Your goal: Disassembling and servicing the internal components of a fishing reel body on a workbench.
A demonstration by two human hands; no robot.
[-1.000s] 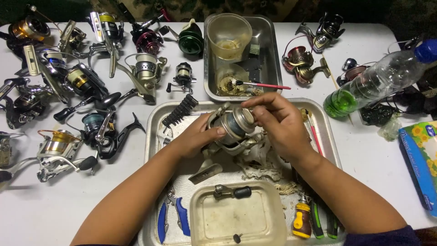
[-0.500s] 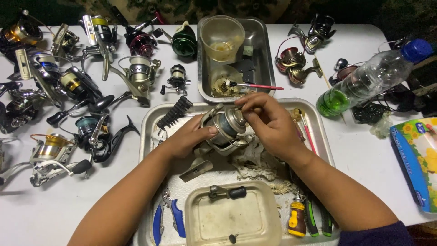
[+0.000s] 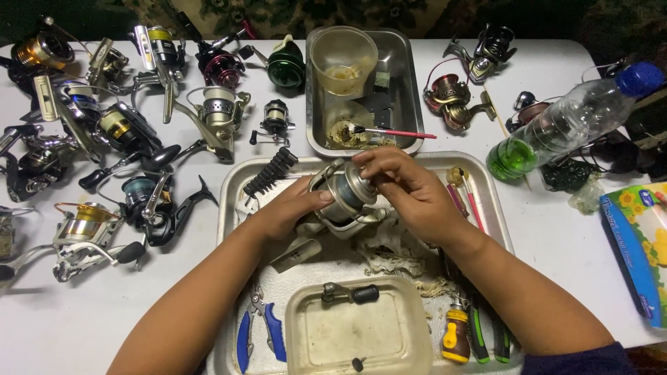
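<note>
Nearest the front edge of the bench [image 3: 83,326], a cloudy plastic tub [image 3: 361,340] sits in the big metal tray [image 3: 233,208] with a crank handle [image 3: 351,294] lying across its far rim; blue-handled pliers [image 3: 260,333] lie to its left and a yellow stubby screwdriver [image 3: 456,335] to its right. Mid-tray, both hands hold a silver spinning reel [image 3: 345,196] above a stained rag [image 3: 392,253]. The left hand [image 3: 288,208] cups the reel's body from the left, fingers curled against it. The right hand [image 3: 410,191] comes over the top, its fingers pinching the front of the spool. A black ridged part [image 3: 272,171] lies in the tray's far left corner. Beyond, a smaller metal tray [image 3: 410,90] holds a plastic cup [image 3: 342,62] and a red-handled brush [image 3: 392,132]. A cluster of reels [image 3: 118,132] crowds the left side of the bench, and a bottle of green liquid [image 3: 563,128] lies toward the right edge.

Risk, as a judgement: the reel is held in the air, so any small piece that works loose under the right fingers could fall into the rag and get lost; greasy fingers could also let the body twist out of the left hand
</note>
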